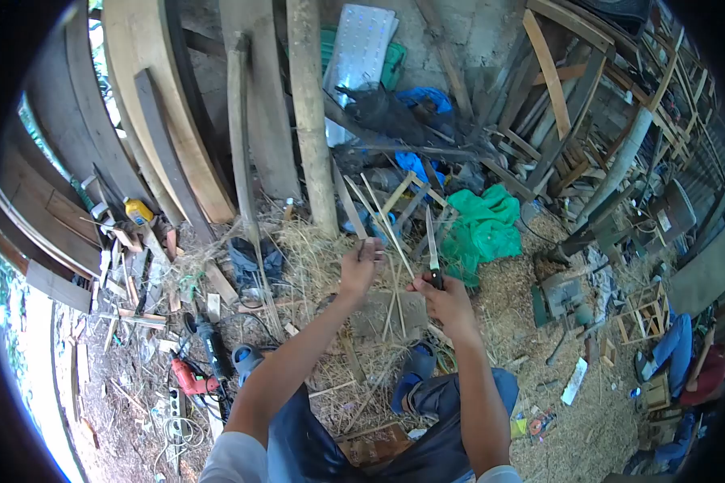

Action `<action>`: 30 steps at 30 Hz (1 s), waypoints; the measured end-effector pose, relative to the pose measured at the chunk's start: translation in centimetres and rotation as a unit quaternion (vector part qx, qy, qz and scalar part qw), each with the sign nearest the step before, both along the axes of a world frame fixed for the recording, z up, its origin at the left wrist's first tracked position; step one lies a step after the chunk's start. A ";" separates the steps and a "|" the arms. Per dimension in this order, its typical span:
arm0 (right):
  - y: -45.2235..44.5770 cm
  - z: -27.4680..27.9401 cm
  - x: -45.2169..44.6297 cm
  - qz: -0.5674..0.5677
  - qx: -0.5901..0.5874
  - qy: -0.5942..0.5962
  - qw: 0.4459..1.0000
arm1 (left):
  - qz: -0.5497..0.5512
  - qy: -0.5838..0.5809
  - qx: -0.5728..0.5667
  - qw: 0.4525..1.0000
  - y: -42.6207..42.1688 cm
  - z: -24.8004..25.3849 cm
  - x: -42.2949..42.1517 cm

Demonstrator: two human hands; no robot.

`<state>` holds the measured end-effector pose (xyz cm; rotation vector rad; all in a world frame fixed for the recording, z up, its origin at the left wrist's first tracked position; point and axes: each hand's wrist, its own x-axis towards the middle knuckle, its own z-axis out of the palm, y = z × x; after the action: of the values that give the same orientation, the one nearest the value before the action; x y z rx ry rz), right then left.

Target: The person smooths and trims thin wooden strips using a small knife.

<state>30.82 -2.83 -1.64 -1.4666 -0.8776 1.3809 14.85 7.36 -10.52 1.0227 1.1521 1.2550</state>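
My right hand [447,304] is closed around the dark handle of a knife [432,245], whose narrow blade points up and away from me. Pale, thin strips [385,216], bamboo or wood by their look, slant down to the fingertips of that hand; whether they are gripped there I cannot tell. To its left, my left hand [361,267] is raised with curled fingers. The lower end of a flat greyish strip [350,208] meets those fingers, but what lies inside them is hidden. Between my feet and beyond, more thin strips [392,310] cross on the straw-covered ground.
A red power tool [192,377] and a dark angle grinder [211,348] lie at my left, near a power strip [175,419]. Long boards [157,105] and a bamboo pole [310,121] lean ahead. Green netting [483,225] lies beyond my right hand. Another person [701,366] sits far right.
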 end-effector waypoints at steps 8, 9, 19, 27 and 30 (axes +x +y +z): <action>-2.7 2.7 -7.7 0.126 0.052 0.097 0.986 | -0.022 0.028 0.116 0.993 -9.6 11.2 -7.5; -3.2 3.0 -8.6 0.141 0.043 0.116 0.982 | -0.017 0.032 0.117 0.993 -10.7 11.7 -8.3; -7.7 4.3 -14.3 0.198 0.206 -0.065 0.956 | 0.089 0.055 0.124 0.987 -18.8 14.3 -14.5; -8.5 3.2 -14.3 0.124 0.374 -0.377 0.838 | -0.022 -0.035 0.082 0.996 -20.3 11.2 -15.1; -7.6 2.2 -13.7 0.148 0.359 -0.440 0.810 | -0.015 0.021 0.116 0.993 -20.2 10.1 -14.9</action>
<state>17.09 -10.39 0.54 -1.3296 -2.0212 0.3413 -0.05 -12.83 -0.40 1.2374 1.0349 1.3717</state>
